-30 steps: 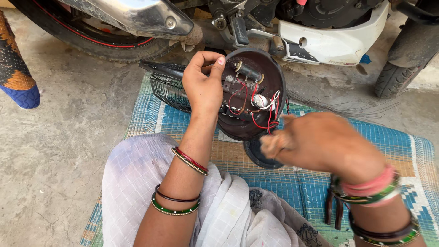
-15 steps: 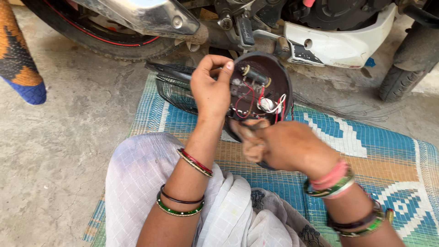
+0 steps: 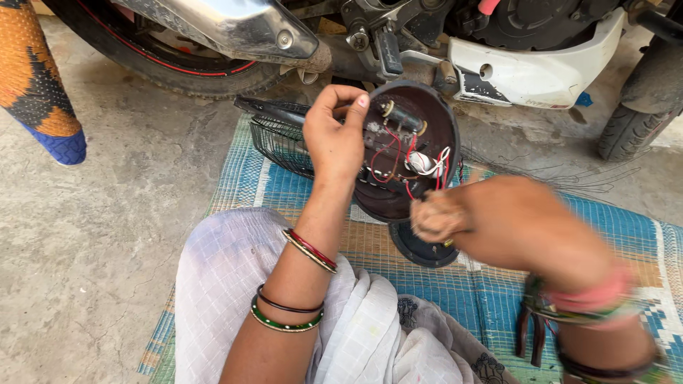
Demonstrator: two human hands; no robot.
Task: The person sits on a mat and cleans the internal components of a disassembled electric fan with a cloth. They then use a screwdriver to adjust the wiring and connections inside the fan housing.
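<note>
We are holding a round dark housing (image 3: pixel 409 153) up near the centre of the frame, its open side turned toward us. Our left hand (image 3: pixel 334 139) is gripping its left rim, thumb and forefinger pinched together at the top edge. Inside the housing, red and white wires (image 3: pixel 409 163) are lying loose around a small white part, and a cylindrical component is sitting near the top; nothing is covering them.

Our right hand (image 3: pixel 498 220) is coming in from the right of the frame, just below the housing. It is blurred with motion, the fingers curled in toward the palm. They may be pinching something small near the lower rim, but we cannot tell what, or whether it is gripping anything at all.

Below the housing, a dark round cover (image 3: pixel 423 249) is lying flat on the blue woven mat (image 3: pixel 612 227), partly hidden behind our right hand. A black wire grille (image 3: pixel 281 142) is resting on the mat to the left of centre, behind our left hand. Pliers (image 3: pixel 530 331) are lying at the lower right.

Judging from this, the unit is already opened, with grille and cover off. The work on the wiring looks unfinished, and closing it up is still ahead.

A motorbike (image 3: pixel 498 50) is standing across the top of the frame.
</note>
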